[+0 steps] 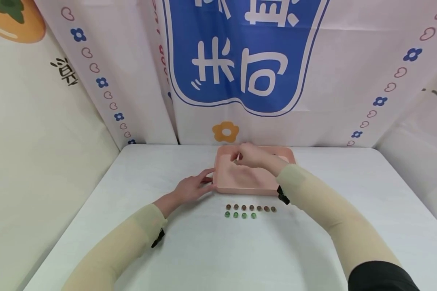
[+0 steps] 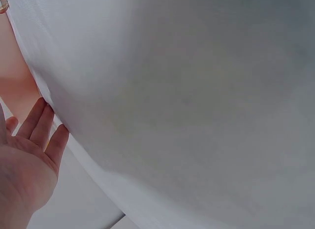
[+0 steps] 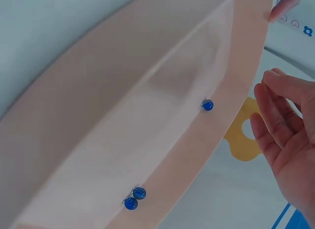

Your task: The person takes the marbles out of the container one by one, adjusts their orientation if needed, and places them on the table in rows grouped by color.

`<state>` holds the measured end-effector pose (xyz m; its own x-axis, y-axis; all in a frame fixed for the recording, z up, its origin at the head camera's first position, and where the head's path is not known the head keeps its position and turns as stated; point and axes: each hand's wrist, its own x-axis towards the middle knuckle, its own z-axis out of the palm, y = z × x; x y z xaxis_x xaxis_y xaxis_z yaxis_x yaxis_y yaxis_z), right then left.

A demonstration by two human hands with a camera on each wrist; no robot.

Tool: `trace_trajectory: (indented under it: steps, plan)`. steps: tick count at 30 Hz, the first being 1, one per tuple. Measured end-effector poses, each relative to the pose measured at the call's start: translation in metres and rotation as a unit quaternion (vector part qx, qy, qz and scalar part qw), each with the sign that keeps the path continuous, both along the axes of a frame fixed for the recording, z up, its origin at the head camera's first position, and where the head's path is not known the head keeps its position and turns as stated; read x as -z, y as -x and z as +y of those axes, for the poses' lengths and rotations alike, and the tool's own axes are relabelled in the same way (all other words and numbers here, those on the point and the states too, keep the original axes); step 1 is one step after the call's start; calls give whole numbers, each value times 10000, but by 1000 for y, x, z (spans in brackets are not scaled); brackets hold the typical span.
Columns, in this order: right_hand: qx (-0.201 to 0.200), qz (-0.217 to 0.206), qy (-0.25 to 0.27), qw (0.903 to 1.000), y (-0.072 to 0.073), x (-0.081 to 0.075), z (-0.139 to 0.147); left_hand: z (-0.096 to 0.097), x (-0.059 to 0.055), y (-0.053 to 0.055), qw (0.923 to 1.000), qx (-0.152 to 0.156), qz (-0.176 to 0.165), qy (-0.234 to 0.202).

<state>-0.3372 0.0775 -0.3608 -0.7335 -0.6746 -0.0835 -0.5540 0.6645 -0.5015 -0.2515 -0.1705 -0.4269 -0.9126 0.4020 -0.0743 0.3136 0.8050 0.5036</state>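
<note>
A pink tray (image 1: pixel 247 190) lies at the back of the white table. My left hand (image 1: pixel 191 188) is at its left end, straight fingertips touching the rim, as the left wrist view (image 2: pixel 29 175) also shows. Over the tray's far left part is my right hand (image 1: pixel 251 155). In the right wrist view, the thumb and index tips of the right hand (image 3: pixel 290 115) come together; I cannot tell whether something small is between them. Inside the tray, a blue glass bead (image 3: pixel 207 105) lies alone along the far wall, and a pair of blue beads (image 3: pixel 139 193) sits farther along.
In front of the tray, several brown beads (image 1: pixel 251 207) form a row, with a shorter row of green beads (image 1: pixel 244 215) nearer me. A printed cloth (image 1: pixel 196 125) hangs directly behind the table's back edge. Cream cloth (image 1: pixel 40 133) stands along the left side.
</note>
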Motion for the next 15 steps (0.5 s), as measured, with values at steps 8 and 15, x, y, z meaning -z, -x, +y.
trace_trajectory:
  steps: [8, 15]
  plan:
    - [18, -3, 450, 9990, -28, -1, 14, 0, 0, 0, 10000, 33, -12, -3]
    - [-98, 376, 996, 9943, -56, 0, 28, 0, 1, -1, 10000, -28, -5, -1]
